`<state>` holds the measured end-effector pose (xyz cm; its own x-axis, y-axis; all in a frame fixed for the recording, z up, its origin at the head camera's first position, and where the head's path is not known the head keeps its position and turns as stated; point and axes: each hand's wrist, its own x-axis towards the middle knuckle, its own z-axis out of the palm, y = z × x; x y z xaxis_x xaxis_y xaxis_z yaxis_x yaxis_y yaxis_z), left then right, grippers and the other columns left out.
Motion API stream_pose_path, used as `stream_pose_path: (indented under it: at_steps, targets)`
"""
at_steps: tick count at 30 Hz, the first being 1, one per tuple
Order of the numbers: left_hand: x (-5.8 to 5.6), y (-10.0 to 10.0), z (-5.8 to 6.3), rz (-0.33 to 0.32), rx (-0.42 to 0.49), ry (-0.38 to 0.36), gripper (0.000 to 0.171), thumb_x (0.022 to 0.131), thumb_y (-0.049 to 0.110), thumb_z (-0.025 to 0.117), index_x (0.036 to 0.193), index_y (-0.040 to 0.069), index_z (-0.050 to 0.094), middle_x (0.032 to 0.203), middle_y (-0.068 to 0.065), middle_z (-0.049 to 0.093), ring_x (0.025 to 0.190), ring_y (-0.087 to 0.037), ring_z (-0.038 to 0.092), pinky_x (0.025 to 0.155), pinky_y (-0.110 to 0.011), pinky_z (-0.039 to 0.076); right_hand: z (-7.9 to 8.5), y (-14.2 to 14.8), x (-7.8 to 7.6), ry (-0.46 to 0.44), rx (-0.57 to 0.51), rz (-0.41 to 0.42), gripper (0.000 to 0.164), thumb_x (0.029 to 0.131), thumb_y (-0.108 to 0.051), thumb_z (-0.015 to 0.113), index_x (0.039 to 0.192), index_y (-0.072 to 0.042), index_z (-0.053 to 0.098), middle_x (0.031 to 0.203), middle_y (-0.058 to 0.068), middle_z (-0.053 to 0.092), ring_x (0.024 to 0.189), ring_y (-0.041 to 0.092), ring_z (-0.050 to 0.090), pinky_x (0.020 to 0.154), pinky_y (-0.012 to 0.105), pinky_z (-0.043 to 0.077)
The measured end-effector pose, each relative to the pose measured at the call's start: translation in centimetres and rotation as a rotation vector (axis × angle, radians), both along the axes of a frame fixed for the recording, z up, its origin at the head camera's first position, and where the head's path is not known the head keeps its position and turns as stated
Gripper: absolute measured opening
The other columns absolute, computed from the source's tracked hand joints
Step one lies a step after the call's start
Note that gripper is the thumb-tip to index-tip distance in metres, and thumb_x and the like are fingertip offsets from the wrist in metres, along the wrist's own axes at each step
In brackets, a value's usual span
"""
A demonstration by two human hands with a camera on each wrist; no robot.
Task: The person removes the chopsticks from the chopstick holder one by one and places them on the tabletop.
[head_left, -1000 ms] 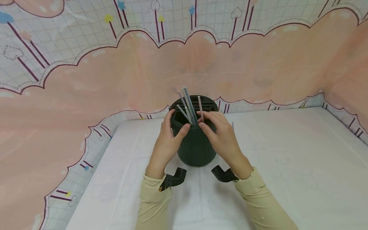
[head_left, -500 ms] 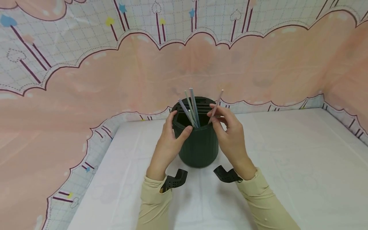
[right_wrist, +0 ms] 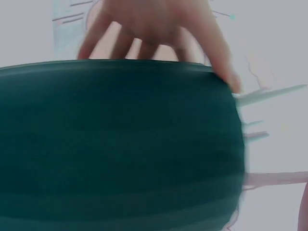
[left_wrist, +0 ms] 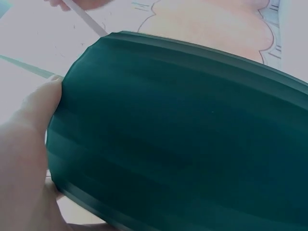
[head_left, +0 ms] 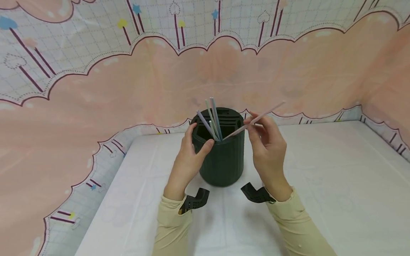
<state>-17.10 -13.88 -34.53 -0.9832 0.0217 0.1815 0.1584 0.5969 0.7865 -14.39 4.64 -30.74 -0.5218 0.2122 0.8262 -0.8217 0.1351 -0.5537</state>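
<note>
A dark green, round pen holder (head_left: 221,161) with a slotted top stands upright on the white table. My left hand (head_left: 184,160) grips its left side, thumb at the front rim and fingers around the side; the left wrist view shows the thumb (left_wrist: 45,98) on the rim's edge. Right of the holder, my right hand (head_left: 269,153) pinches a thin pink straw (head_left: 272,108) between thumb and fingers. That straw slants, its lower end at the holder's opening. Several pastel straws (head_left: 215,119) in blue, green and lilac lean in the front opening. Their lower ends are hidden.
White cloth covers the table (head_left: 330,185). Behind and along the left hangs a peach and white patterned curtain (head_left: 205,78). A black wrist mount (head_left: 195,200) sits on the left wrist, another mount (head_left: 256,193) on the right.
My right hand has drawn the pink straw away to the right, and it has tipped from nearly upright to a low slant. My left hand has kept its grip on the pen holder.
</note>
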Motion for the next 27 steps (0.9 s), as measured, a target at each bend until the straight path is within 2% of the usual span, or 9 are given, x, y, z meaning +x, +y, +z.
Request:
stream_pose_path:
  at_steps: [6, 16, 21, 25, 27]
  targets:
    - [-0.6, 0.0, -0.2, -0.002, 0.005, 0.014, 0.074, 0.075, 0.072, 0.042, 0.137, 0.047, 0.009, 0.145, 0.002, 0.018, 0.123, -0.033, 0.034, 0.087, -0.058, 0.033, 0.1, 1.4, -1.0, -0.014, -0.172, 0.055, 0.029, 0.084, 0.01, 0.052, 0.114, 0.006, 0.052, 0.093, 0.017, 0.055, 0.091, 0.031, 0.055, 0.081, 0.033, 0.046]
    - [-1.0, 0.1, -0.5, -0.001, 0.019, 0.015, 0.074, 0.075, 0.072, 0.043, 0.137, 0.047, 0.01, 0.144, 0.002, 0.019, 0.123, -0.029, 0.033, 0.09, -0.056, 0.032, -0.7, 4.7, -3.1, -0.028, -0.433, 0.184, 0.024, 0.086, 0.003, 0.055, 0.108, 0.006, 0.047, 0.093, 0.027, 0.056, 0.088, 0.036, 0.057, 0.075, 0.039, 0.049]
    - [-0.9, 0.1, -0.6, 0.001, 0.02, 0.006, 0.074, 0.075, 0.071, 0.043, 0.137, 0.046, 0.01, 0.144, 0.002, 0.018, 0.125, -0.029, 0.031, 0.091, -0.057, 0.03, -1.4, 6.5, -4.2, -0.047, -0.599, 0.268, 0.03, 0.085, 0.0, 0.056, 0.111, 0.006, 0.042, 0.091, 0.032, 0.056, 0.081, 0.04, 0.059, 0.073, 0.043, 0.048]
    - [-0.6, 0.1, -0.5, -0.002, 0.023, 0.004, 0.074, 0.076, 0.071, 0.043, 0.137, 0.046, 0.01, 0.145, 0.002, 0.017, 0.125, -0.029, 0.031, 0.091, -0.057, 0.03, -1.5, 7.8, -4.6, -0.026, -0.726, 0.305, 0.034, 0.083, 0.001, 0.059, 0.112, 0.007, 0.042, 0.088, 0.031, 0.055, 0.078, 0.04, 0.059, 0.071, 0.044, 0.048]
    - [-0.5, 0.1, -0.5, -0.001, 0.025, 0.007, 0.074, 0.076, 0.071, 0.043, 0.137, 0.046, 0.01, 0.144, 0.001, 0.018, 0.125, -0.029, 0.031, 0.091, -0.058, 0.03, -1.5, 8.4, -4.7, -0.021, -0.756, 0.308, 0.035, 0.083, 0.001, 0.06, 0.112, 0.007, 0.043, 0.088, 0.03, 0.055, 0.077, 0.039, 0.059, 0.07, 0.045, 0.048]
